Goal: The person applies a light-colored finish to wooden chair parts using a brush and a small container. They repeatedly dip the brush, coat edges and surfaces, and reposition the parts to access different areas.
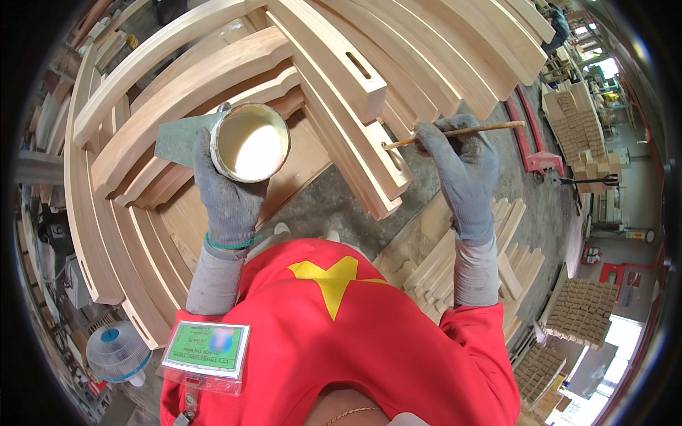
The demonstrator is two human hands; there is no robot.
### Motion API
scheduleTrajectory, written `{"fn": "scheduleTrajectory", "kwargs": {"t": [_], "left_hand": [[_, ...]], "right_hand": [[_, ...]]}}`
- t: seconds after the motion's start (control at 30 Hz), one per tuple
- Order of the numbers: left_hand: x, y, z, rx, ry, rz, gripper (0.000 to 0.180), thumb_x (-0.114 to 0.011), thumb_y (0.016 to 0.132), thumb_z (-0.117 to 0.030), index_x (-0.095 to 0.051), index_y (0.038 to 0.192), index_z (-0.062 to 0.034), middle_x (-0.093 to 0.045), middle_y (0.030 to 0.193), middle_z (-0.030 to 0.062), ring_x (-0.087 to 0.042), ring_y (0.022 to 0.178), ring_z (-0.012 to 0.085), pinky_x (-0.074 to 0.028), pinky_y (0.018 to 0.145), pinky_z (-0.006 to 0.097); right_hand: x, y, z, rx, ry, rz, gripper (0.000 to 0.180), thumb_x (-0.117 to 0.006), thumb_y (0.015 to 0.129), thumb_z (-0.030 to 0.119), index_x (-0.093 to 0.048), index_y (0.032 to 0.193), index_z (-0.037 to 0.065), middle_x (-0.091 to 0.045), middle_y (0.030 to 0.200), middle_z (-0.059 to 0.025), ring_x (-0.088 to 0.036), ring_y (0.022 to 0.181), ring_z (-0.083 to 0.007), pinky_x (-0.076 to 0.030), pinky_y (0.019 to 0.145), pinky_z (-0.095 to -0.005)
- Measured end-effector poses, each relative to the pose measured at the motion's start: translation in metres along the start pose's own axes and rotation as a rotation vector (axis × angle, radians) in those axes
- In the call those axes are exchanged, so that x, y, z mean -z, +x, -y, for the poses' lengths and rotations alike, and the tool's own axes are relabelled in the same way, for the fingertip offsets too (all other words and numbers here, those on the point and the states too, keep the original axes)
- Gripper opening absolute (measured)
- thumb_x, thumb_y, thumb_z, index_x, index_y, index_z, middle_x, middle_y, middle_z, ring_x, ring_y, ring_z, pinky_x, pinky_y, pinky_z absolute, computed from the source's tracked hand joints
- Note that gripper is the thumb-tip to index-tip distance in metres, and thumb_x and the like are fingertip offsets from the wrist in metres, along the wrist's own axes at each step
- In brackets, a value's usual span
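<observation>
- The left hand (226, 192), in a grey glove, is closed around a small round tin (250, 142) a little left of the middle of the frame; the fingers wrap the tin's side from below.
- The tin is open at the top and holds a pale cream liquid, probably glue or filler; its surface shines.
- Just behind the tin, to the left, a flat grey-green sheet (181, 135) sticks out; I cannot tell if the hand holds it too.
- The right hand (462, 167), also in a grey glove, is right of the middle and pinches a thin wooden stick (455, 132) tightly, like a pen.
- The stick lies almost level; its left tip touches the end of a curved wooden rail (355, 153), at a slot there.
- Many curved pale wooden pieces (177, 78) fill the upper part of the frame, stacked like a fan.
- Short wooden slats (440, 263) lie in a pile at lower right, under the right forearm.
- A red pallet jack (533, 142) stands on the grey floor at upper right.
</observation>
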State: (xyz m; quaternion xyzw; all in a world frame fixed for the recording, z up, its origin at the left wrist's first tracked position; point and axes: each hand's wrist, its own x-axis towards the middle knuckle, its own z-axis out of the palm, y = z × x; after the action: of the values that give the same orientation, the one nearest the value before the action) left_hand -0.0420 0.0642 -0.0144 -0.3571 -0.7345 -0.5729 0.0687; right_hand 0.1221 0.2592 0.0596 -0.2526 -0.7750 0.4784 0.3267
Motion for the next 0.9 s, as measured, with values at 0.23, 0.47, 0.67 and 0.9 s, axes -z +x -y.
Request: {"fn": "scheduleTrajectory", "kwargs": {"t": [0.23, 0.47, 0.67, 0.9], "left_hand": [[0.001, -0.002, 0.005, 0.575, -1.327, -0.111, 0.039, -0.042, 0.092, -0.020, -0.035, 0.127, -0.0038, -0.047, 0.121, 0.0074, -0.048, 0.111, 0.0194, -0.045, 0.091, 0.033], [0.005, -0.006, 0.007, 0.091, -0.203, -0.030, 0.036, -0.036, 0.093, -0.018, -0.035, 0.127, -0.0049, -0.044, 0.124, 0.0076, -0.048, 0.112, 0.0191, -0.045, 0.092, 0.035], [0.005, -0.006, 0.007, 0.076, -0.122, 0.008, 0.037, -0.034, 0.094, -0.024, -0.036, 0.127, -0.0053, -0.045, 0.123, 0.0070, -0.048, 0.111, 0.0198, -0.046, 0.091, 0.037], [0.012, -0.003, 0.001, 0.491, -1.102, -0.089, 0.039, -0.034, 0.093, -0.031, -0.041, 0.125, -0.0082, -0.048, 0.120, 0.0064, -0.049, 0.111, 0.0197, -0.045, 0.091, 0.039]], "right_hand": [[-0.001, -0.002, -0.011, 0.259, -0.425, 0.172, 0.017, -0.063, 0.079, 0.013, -0.061, 0.086, -0.002, -0.062, 0.073, -0.0097, -0.059, 0.065, -0.0123, -0.047, 0.061, -0.0243], [0.012, -0.007, 0.020, 0.347, -0.819, 0.267, 0.015, -0.060, 0.080, 0.014, -0.060, 0.090, 0.002, -0.059, 0.072, -0.0108, -0.058, 0.063, -0.0172, -0.044, 0.055, -0.0278], [-0.014, 0.010, 0.007, 0.344, -0.723, 0.234, 0.012, -0.056, 0.080, 0.016, -0.061, 0.088, 0.010, -0.054, 0.074, -0.0105, -0.055, 0.064, -0.0248, -0.043, 0.055, -0.0332], [-0.002, -0.004, 0.019, -0.010, -0.577, 0.246, 0.012, -0.055, 0.081, 0.018, -0.061, 0.088, 0.010, -0.058, 0.078, -0.0101, -0.057, 0.067, -0.0250, -0.043, 0.057, -0.0333]]}}
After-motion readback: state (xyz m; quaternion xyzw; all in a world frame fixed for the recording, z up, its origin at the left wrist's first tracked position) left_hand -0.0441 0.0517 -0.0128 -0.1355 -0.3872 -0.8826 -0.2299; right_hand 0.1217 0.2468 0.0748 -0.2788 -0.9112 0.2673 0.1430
